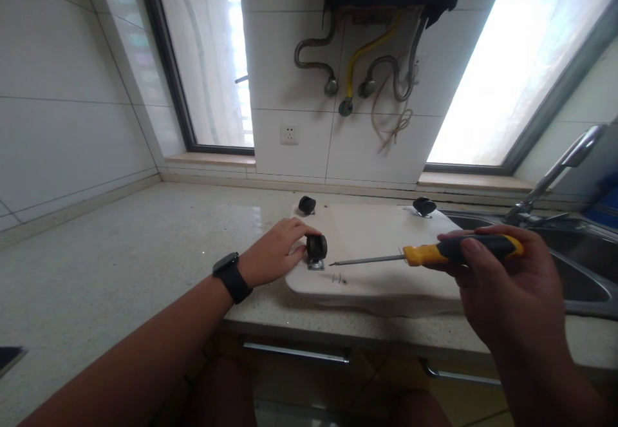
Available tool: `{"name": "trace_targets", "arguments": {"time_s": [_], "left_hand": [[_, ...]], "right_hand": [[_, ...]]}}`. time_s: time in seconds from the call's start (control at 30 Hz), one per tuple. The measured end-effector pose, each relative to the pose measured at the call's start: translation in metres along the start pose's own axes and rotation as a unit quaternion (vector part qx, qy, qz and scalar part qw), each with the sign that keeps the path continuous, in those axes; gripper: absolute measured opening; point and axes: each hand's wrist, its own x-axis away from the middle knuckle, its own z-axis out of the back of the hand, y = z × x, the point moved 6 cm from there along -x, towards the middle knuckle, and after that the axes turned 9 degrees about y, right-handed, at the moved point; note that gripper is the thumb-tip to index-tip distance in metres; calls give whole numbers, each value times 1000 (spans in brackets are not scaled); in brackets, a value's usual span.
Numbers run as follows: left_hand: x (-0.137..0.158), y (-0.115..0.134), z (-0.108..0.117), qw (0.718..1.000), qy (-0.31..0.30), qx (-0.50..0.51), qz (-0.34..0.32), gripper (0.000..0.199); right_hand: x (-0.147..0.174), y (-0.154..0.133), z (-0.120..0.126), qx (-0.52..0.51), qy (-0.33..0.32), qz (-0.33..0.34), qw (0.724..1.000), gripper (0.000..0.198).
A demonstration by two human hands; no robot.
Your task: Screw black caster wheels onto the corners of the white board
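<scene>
My left hand (pixel 282 250), with a watch on its wrist, grips a black caster wheel (pixel 317 247) by its side. The caster's metal plate rests on the near left corner of a white board (pixel 367 237). In my right hand (pixel 506 292) is a yellow and black screwdriver (pixel 425 254), held level with its tip pointing left, just beside the caster plate. A few small screws (pixel 340 279) lie on the board below the tip. Two more casters stand at the board's far corners, one on the left (pixel 307 205) and one on the right (pixel 424 206).
The board lies on a pale stone countertop (pixel 145 246). To the right are a steel sink (pixel 579 259) and a faucet (pixel 555 176). Hoses and valves (pixel 346 105) hang on the tiled wall, near a socket (pixel 289 134). Drawer handles (pixel 297 352) run below the counter edge.
</scene>
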Motion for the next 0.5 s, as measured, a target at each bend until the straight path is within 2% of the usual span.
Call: {"name": "trace_targets", "arguments": {"time_s": [0.17, 0.27, 0.33, 0.4, 0.5], "left_hand": [[20, -2, 5, 998, 33, 16, 60, 33], [39, -15, -2, 987, 76, 50, 130, 36], [54, -30, -13, 971, 99, 92, 195, 44], [68, -42, -29, 953, 93, 149, 248, 52], [79, -52, -49, 924, 81, 242, 284, 64]], "right_hand": [[-10, 6, -16, 39, -62, 11, 997, 40], [-15, 9, -25, 58, -83, 25, 995, 42], [-18, 9, -31, 75, -86, 30, 993, 45], [-20, 9, -35, 93, -91, 30, 991, 46], [-20, 9, -41, 110, -101, 34, 988, 46]]}}
